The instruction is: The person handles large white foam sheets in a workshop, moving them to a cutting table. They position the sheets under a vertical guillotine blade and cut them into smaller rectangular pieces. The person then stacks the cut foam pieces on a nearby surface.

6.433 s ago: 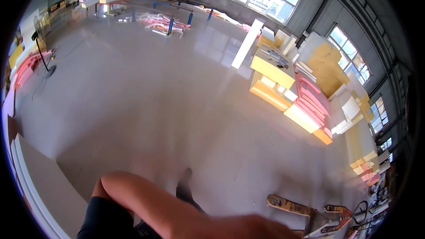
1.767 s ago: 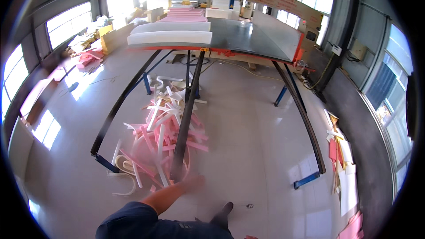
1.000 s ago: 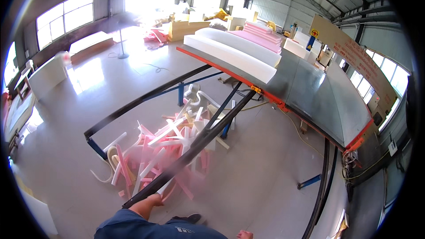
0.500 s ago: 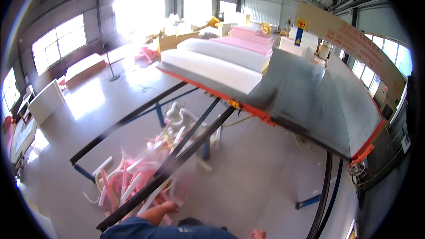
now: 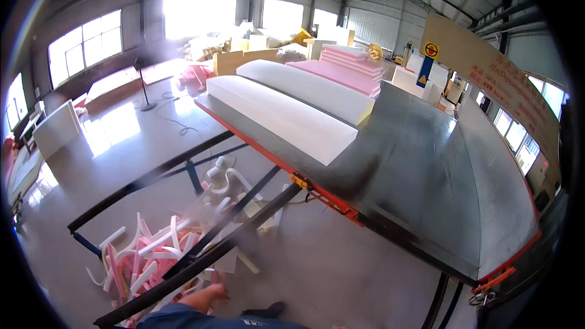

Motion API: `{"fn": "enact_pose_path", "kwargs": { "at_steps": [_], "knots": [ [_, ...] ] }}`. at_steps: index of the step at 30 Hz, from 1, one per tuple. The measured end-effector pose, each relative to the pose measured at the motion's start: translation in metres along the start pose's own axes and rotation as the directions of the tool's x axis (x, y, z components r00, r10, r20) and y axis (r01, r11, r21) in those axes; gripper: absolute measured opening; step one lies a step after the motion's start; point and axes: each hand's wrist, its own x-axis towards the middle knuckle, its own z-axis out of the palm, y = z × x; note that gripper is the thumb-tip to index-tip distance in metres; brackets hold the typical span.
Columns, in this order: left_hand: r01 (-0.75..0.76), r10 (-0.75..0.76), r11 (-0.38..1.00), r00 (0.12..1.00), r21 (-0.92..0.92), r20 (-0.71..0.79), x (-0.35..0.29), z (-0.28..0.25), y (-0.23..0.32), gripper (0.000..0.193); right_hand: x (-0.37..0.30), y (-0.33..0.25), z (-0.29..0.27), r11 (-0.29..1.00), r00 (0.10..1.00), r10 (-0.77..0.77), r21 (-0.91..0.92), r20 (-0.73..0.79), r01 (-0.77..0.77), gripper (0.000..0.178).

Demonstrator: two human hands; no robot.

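My left hand point(image 5: 207, 297) hangs at the lower edge, beside a dark metal rail point(image 5: 201, 271). Its fingers are too blurred to read as apart or curled, and I see nothing plainly held. Behind it, a heap of pink and white foam strips point(image 5: 146, 253) lies on the floor under the rails. My right hand is below the picture's edge. Ahead stands a grey metal-topped table point(image 5: 414, 164) with a red edge. On it lie a long white foam block point(image 5: 280, 116) at the front and a second white block point(image 5: 311, 88) behind.
A stack of pink foam sheets point(image 5: 350, 64) is on the table's far side. A tall board point(image 5: 487, 67) rises at the right. On the left floor stand a white panel point(image 5: 58, 131) and a thin pole on a base point(image 5: 148, 106). A yellow fitting point(image 5: 298, 180) sits on the table's edge.
My view has shifted, so the table and white foam blocks look nearer. The strip heap and rails have slid down and left. My right hand has dropped out of the picture.
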Motion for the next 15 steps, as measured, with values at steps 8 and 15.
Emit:
{"fn": "enact_pose_path", "kwargs": {
  "at_steps": [8, 15],
  "knots": [
    [-0.137, -0.025, 0.928, 0.906, -0.348, -0.423, 0.100, -0.212, 0.186, 0.035, 0.138, -0.152, -0.085, 0.998, 0.987, -0.052, 0.052, 0.154, 0.044, 0.022],
    [0.044, -0.178, 0.913, 0.937, -0.406, -0.300, 0.129, -0.216, 0.229, 0.039, 0.192, -0.379, -0.084, 0.992, 0.956, -0.126, 0.063, 0.266, 0.113, 0.022]
  ]
}}
